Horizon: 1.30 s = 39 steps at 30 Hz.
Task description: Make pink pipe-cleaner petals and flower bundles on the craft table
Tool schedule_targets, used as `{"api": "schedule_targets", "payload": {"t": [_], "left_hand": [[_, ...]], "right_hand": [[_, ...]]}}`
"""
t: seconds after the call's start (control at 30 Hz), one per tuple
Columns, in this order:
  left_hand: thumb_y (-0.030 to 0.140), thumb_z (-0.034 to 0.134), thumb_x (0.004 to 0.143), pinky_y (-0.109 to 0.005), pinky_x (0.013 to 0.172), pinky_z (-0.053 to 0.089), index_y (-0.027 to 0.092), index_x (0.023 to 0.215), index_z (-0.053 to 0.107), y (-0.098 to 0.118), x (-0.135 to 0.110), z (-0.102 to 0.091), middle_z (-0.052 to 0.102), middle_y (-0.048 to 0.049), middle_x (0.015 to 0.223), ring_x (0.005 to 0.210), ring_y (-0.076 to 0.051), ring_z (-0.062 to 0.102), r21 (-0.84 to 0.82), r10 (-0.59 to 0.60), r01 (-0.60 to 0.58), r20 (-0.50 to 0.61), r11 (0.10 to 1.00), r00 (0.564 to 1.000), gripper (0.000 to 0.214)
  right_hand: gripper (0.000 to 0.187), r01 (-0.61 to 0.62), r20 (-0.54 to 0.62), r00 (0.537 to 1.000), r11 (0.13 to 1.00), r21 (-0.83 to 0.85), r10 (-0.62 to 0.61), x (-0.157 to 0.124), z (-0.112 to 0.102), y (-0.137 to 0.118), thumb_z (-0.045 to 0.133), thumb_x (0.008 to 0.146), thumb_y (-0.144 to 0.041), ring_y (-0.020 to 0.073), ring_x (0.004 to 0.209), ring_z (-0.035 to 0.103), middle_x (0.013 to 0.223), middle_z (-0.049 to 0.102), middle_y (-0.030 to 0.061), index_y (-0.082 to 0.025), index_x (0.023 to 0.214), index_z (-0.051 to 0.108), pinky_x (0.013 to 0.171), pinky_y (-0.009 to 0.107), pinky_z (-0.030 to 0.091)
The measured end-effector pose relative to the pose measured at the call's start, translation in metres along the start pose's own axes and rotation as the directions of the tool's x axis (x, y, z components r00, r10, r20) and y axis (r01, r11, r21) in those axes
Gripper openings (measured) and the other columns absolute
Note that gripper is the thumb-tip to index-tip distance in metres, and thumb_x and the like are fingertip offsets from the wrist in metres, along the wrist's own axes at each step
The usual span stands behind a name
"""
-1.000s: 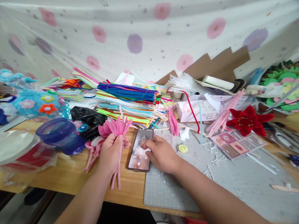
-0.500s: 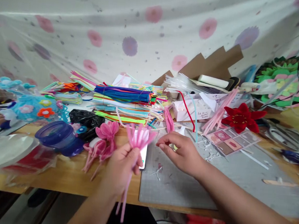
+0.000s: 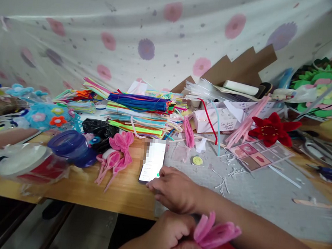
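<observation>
The L hand (image 3: pixel 170 237) had a pink fuzzy flower (image 3: pixel 216 235) pinched btwn thumb and fingers, petals up, low in view nr the R forearm. The R hand (image 3: pixel 177 189) was at the bottom end of the phone (image 3: pixel 156 164), fingers bent and a bit spread. A fingertip maybe touched the phone, but it was hard to tell. The phone lay lit up on the wood table (image 3: pixel 84 195), just beside the gray mat (image 3: pixel 255 194). More pink flowers (image 3: pixel 121 157) lay left of it, nr a purple tub (image 3: pixel 68 147). A big pile of fuzzy sticks (image 3: pixel 137 118) sat behind the phone, w/ a red flower (image 3: pixel 273 130) off to the right.
</observation>
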<state>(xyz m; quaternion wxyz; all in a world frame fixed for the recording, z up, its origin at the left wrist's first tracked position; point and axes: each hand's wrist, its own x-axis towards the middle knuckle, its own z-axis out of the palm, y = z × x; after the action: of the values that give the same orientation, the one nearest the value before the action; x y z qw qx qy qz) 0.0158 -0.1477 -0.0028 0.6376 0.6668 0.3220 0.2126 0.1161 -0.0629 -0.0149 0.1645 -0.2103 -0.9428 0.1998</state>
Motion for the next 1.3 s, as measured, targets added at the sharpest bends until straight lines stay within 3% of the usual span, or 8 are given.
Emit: {"api": "schedule_targets", "payload": {"t": [0.1,0.17,0.3,0.47,0.6,1.0,1.3], "left_hand": [[0.068,0.041,0.077,-0.020,0.045,0.039,0.015,0.073,0.056,-0.004,-0.001,0.000,0.051,-0.0015,0.056,0.047,-0.009,0.048,-0.041,-0.066,0.065,-0.037,0.997,0.997,0.055],[0.067,0.043,0.076,-0.019,0.044,0.040,0.015,0.076,0.055,-0.008,-0.002,0.001,0.050,-0.0007,0.055,0.043,-0.008,0.047,-0.091,-0.134,0.128,-0.058,0.988,0.989,0.054],[0.067,0.044,0.075,-0.018,0.041,0.038,0.015,0.076,0.053,-0.014,-0.003,0.000,0.052,-0.0017,0.054,0.042,-0.007,0.046,-0.104,-0.149,0.143,-0.049,0.984,0.988,0.053],[0.066,0.044,0.076,-0.016,0.042,0.038,0.013,0.077,0.052,-0.016,-0.005,-0.001,0.052,-0.0014,0.054,0.043,-0.006,0.047,-0.107,-0.138,0.131,-0.056,0.986,0.989,0.054],[0.065,0.043,0.077,-0.016,0.042,0.039,0.011,0.078,0.052,-0.019,-0.005,0.000,0.052,-0.0018,0.055,0.044,-0.006,0.047,-0.108,-0.141,0.135,-0.046,0.985,0.989,0.055],[0.060,0.046,0.079,-0.015,0.041,0.037,0.012,0.076,0.051,-0.020,-0.003,-0.001,0.053,-0.0022,0.055,0.042,-0.006,0.047,-0.107,-0.142,0.134,-0.065,0.985,0.988,0.049],[0.062,0.046,0.078,-0.016,0.041,0.038,0.012,0.073,0.051,-0.017,-0.002,-0.001,0.051,-0.0010,0.053,0.042,-0.006,0.046,-0.118,-0.133,0.124,-0.076,0.985,0.988,0.051]], "right_hand": [[0.020,-0.041,0.075,0.996,0.998,-0.052,0.045,0.007,-0.001,-0.002,0.053,0.081,-0.020,0.0197,0.086,0.052,0.080,0.065,0.0036,-0.019,0.098,0.061,0.083,0.032,0.041],[0.021,-0.073,0.055,0.996,0.997,-0.039,0.075,0.009,-0.003,0.003,0.053,0.081,-0.021,0.0195,0.087,0.052,0.081,0.064,0.0035,-0.020,0.101,0.060,0.083,0.031,0.040],[0.023,-0.138,-0.053,0.989,0.990,0.010,0.138,0.008,-0.009,0.020,0.051,0.084,-0.022,0.0200,0.091,0.052,0.088,0.061,0.0067,-0.018,0.106,0.059,0.081,0.032,0.041],[0.016,-0.210,-0.216,0.943,0.957,0.203,0.252,0.002,-0.019,0.037,0.047,0.087,-0.019,0.0184,0.092,0.051,0.093,0.059,0.0071,-0.018,0.100,0.056,0.081,0.031,0.041],[0.011,-0.177,-0.225,0.946,0.952,0.249,0.235,-0.001,-0.018,0.040,0.047,0.085,-0.015,0.0179,0.089,0.052,0.091,0.060,0.0063,-0.018,0.093,0.055,0.080,0.031,0.042],[0.012,-0.142,-0.210,0.962,0.976,0.166,0.176,0.004,-0.013,0.036,0.048,0.082,-0.010,0.0181,0.084,0.051,0.085,0.059,0.0051,-0.017,0.089,0.055,0.076,0.030,0.042],[0.019,-0.150,-0.182,0.968,0.979,0.137,0.173,0.018,-0.008,0.036,0.049,0.082,-0.012,0.0190,0.095,0.050,0.095,0.059,0.0068,-0.017,0.099,0.054,0.084,0.031,0.041]]}}
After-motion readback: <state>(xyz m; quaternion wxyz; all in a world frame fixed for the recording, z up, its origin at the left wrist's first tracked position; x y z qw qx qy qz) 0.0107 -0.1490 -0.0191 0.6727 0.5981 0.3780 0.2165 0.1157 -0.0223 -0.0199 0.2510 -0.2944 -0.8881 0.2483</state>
